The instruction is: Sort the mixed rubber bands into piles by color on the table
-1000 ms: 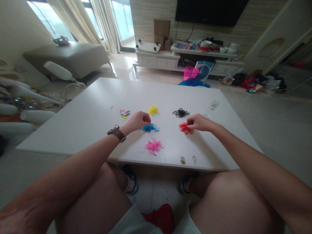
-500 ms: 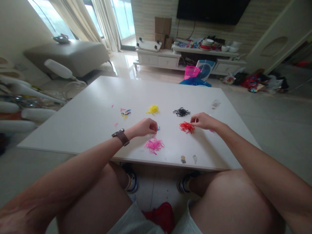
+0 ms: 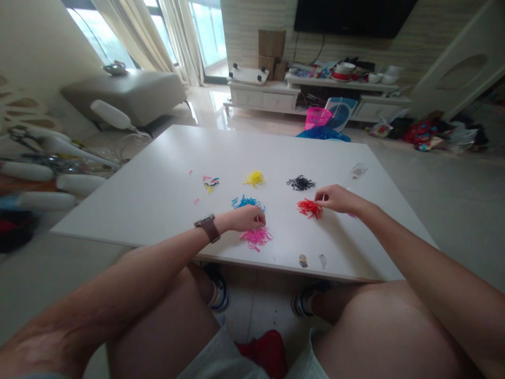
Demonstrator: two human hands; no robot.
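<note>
My left hand (image 3: 249, 218), fingers pinched together, hovers between the blue pile (image 3: 245, 201) and the pink pile (image 3: 257, 239) of small bands. Whatever it may hold is too small to see. At the right edge of the red pile (image 3: 309, 208), my right hand (image 3: 333, 199) has its thumb and fingertips pressed together; anything between them cannot be made out. Behind these lie a yellow pile (image 3: 255, 179) and a black pile (image 3: 301, 182). A small mixed group of coloured pieces (image 3: 211, 183) is at the left.
The white table (image 3: 158, 179) bears a yellow-and-blue figure (image 3: 303, 260) and a pale small piece (image 3: 322, 260) near its front edge. A clear item (image 3: 359, 170) lies at the right back. White chair parts (image 3: 82, 184) stand left of the table.
My left hand has moved nearer, from over the blue pile toward the pink one, uncovering blue bands. My right hand stays at the red pile. The view has shifted slightly.
</note>
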